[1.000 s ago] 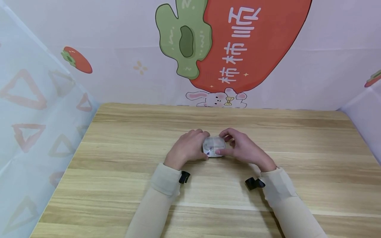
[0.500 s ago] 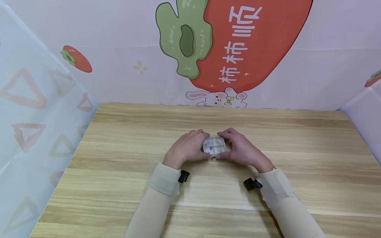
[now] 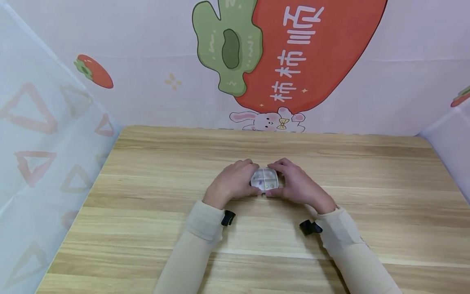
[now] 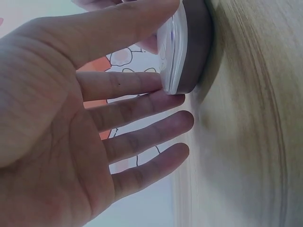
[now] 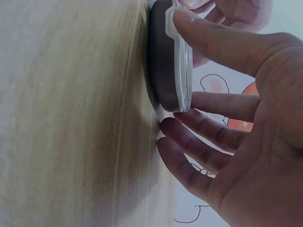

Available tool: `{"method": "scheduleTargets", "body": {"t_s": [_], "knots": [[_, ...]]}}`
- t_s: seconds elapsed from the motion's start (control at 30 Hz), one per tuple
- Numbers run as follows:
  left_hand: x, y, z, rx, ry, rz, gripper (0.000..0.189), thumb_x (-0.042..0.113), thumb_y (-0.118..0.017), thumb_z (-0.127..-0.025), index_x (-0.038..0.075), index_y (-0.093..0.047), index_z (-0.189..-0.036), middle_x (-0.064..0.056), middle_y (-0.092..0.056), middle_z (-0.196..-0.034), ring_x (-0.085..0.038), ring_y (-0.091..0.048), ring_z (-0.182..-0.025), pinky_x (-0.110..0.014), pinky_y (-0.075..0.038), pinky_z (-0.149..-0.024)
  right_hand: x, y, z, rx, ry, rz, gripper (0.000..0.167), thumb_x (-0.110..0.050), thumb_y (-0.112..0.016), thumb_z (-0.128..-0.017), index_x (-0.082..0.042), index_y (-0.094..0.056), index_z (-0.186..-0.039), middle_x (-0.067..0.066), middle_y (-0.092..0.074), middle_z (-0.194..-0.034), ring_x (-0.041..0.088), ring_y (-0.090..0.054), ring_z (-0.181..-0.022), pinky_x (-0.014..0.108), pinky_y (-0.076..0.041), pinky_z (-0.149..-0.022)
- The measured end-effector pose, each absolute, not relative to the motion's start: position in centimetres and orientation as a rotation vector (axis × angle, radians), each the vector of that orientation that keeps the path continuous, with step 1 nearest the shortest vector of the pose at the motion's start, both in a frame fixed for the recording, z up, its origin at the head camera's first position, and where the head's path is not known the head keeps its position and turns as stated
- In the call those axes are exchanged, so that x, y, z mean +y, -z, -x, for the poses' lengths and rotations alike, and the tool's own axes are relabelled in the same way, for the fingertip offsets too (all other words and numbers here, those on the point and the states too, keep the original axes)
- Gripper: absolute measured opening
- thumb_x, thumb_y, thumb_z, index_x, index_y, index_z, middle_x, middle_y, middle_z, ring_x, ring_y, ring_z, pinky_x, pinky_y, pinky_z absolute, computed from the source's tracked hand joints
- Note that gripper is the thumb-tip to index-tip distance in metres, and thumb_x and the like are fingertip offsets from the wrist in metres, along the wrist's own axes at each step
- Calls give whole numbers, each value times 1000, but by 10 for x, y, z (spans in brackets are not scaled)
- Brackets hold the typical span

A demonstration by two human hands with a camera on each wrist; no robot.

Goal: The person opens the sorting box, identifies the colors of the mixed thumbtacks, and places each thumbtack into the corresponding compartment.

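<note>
A small pill box lies on the table between both hands. Its inside is split by a cross of white dividers, with tiny bits in some compartments. Side on, the right wrist view shows a clear lid along the top edge of a dark base. My left hand pinches the box's left side, thumb on the near edge and index and middle fingertips at the far edge. On the other side my right hand pinches it the same way, thumb at the near rim. The lower fingers of both hands extend past the box.
The wood-grain table runs back to a printed cloth backdrop with a persimmon and rabbit pattern. Another patterned cloth hangs at the left. Black wrist mounts sit by the pale sleeve cuffs.
My right hand has drawn closer to the box, its thumb settling at the near edge. The lid looked hazy and raised a second ago; the dividers now show clearly. The left thumb shifted slightly inward.
</note>
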State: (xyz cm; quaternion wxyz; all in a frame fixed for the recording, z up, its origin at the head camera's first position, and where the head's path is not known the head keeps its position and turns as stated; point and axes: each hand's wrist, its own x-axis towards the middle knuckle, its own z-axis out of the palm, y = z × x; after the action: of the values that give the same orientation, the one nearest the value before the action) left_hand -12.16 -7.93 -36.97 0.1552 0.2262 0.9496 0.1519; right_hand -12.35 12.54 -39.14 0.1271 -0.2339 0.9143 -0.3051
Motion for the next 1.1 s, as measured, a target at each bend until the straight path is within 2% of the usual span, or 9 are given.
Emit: {"method": "scheduleTargets", "body": {"t_s": [0.6,0.8,1.1], "knots": [[-77,372,121,2707,-466,-572,55,37,-85,-83,8,-65,-126,-2,-61,-106,-19,-55,-89,-36,-49,-77,126,392,124,2676,855,664,77,-27,-91,-77,4,-57,-139,15,-59,-124,28,-58,-107,48,-49,-96],[-78,373,121,2697,-485,-556,57,37,-84,-84,7,-64,-128,-3,-61,-111,-19,-55,-91,-37,-49,-79,126,392,124,2678,854,653,76,-27,-91,-77,4,-58,-138,14,-60,-121,28,-58,-104,47,-50,-94],[-78,373,121,2689,-499,-561,52,35,-85,-84,6,-65,-123,-3,-57,-106,-19,-55,-88,-35,-49,-75,125,393,124,2689,845,644,77,-28,-91,-77,3,-58,-138,15,-60,-121,29,-58,-106,48,-49,-96]]}}
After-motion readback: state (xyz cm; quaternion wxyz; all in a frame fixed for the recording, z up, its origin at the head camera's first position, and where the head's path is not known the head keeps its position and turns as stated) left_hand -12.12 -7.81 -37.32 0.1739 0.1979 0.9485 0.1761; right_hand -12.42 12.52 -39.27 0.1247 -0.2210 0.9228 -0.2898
